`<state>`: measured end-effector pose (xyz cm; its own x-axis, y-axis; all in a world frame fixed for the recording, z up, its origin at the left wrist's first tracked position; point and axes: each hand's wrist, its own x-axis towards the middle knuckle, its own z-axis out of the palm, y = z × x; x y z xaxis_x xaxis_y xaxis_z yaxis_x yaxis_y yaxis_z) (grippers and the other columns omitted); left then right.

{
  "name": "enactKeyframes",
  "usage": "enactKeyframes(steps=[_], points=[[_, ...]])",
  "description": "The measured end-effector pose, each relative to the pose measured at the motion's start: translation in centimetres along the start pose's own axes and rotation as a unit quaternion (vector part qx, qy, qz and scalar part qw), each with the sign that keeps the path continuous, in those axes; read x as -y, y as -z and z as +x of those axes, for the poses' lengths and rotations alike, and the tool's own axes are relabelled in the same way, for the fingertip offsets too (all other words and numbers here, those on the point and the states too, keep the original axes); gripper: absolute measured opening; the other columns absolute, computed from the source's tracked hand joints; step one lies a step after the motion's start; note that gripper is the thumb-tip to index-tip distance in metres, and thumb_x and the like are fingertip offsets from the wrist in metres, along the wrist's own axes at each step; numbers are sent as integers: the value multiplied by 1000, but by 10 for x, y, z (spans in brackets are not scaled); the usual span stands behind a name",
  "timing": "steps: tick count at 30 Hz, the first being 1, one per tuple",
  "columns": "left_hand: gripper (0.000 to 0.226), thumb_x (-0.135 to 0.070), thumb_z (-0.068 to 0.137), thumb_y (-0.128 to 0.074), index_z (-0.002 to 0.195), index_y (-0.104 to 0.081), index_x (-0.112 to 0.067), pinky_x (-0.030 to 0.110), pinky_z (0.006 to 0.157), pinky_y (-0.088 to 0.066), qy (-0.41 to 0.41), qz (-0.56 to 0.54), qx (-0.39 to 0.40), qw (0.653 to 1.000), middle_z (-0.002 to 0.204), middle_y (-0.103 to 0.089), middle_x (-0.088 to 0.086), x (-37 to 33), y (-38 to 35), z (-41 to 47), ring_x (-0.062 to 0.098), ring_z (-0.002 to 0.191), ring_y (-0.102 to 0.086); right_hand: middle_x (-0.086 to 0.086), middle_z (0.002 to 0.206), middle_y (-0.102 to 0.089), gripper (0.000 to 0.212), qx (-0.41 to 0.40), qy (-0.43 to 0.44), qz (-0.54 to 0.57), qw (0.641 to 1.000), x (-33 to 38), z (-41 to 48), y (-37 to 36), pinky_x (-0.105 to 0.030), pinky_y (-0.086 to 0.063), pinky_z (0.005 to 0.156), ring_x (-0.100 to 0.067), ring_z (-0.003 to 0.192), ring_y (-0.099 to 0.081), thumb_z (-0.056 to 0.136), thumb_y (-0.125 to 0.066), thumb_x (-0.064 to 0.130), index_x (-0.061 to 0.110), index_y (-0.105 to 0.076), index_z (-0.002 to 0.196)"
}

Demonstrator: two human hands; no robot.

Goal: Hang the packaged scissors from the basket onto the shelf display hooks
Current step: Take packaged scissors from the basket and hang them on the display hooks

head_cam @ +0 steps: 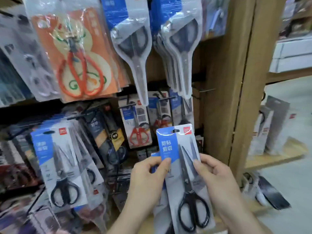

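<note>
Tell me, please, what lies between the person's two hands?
The packaged scissors, held by the left hand and right hand, shown in the head view.

Wooden post [236,81] stands just right of the grip and rises well above it. Farther right: pale grey floor [290,179] and low wooden shelf [276,157]. Light even, soft.

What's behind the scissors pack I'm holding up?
Behind the scissors pack sits a second pack; only its blue edge shows by the left hand. Its contents are covered.
</note>
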<state>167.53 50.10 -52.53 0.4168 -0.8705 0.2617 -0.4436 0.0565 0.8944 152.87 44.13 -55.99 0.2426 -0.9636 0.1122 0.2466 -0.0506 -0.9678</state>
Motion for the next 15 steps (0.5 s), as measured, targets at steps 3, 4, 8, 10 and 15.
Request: enactKeyframes(steps=[3,4,8,10,15], points=[[49,-24,93,-66,45,-58,-33,16,52,-30,6,15,38,999,47,-50,-18,-3,-15,10,-2,50,-40,-6,81,-78,17,-50,1,2,999,1,9,17,-22,-56,60,-16,71,-73,96,-57,8,13,-73,92],[45,-23,93,-67,50,-62,-37,16,54,-34,2,24,44,999,52,-57,-21,-3,-18,14,-3,52,-46,-5,80,-78,18,-71,7,2,997,1,14,20,-22,-55,61,-15,70,-72,97,-57,7,12,-73,91],[29,-11,93,-65,105,-72,-37,3,62,-39,-43,104,45,993,102,-62,-26,-2,-22,25,-12,71,-55,-6,87,-78,22,-121,32,-1,992,7,39,30,-40,-57,80,-22,80,-72,98,-56,9,17,-75,89],[32,-11,96,-60,115,-69,-35,-3,68,-37,-60,125,56,989,108,-52,-29,-4,-23,27,-29,79,-47,-4,89,-78,23,-126,42,-6,991,13,49,33,-45,-57,85,-23,85,-73,99,-57,12,20,-76,89],[39,-5,99,-51,126,-64,-30,-10,80,-28,-115,140,34,983,127,-53,-13,-4,-26,34,-22,99,-47,-6,89,-78,19,-123,46,-5,991,27,73,32,-46,-59,86,-29,89,-74,99,-57,12,16,-75,95]])
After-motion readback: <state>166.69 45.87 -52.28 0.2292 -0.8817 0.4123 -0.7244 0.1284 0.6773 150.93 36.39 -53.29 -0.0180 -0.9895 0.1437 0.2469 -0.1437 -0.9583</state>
